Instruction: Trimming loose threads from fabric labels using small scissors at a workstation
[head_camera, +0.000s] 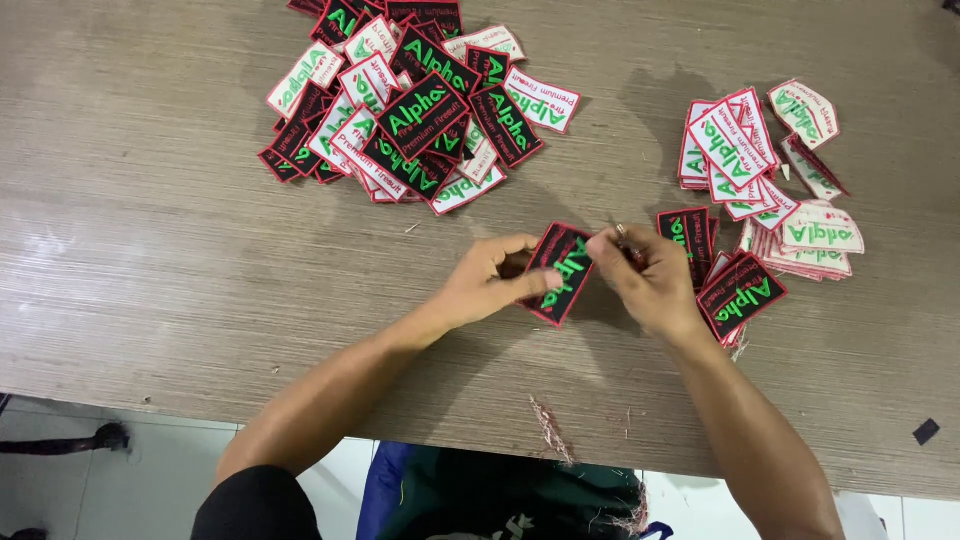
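A: Black patch (560, 272) with red border is pinched in left hand (490, 285), just below the big loose pile (400, 100). Right hand (650, 280) is closed on a small metal tool (622, 232), probably a thread snip, at the patch's right edge.

B: Risk: border stitching could be nicked if the tip is angled inward. Sorted stacks (760, 190) right of the patch could be toppled by the right wrist.

A: Trimmed threads (548, 430) are gathered at the table (150, 250) edge.

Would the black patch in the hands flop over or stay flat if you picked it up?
The black patch probably stays fairly flat: it looks straight while pinched between the left hand and right hand. It seems light and thin, like the heaped patches.
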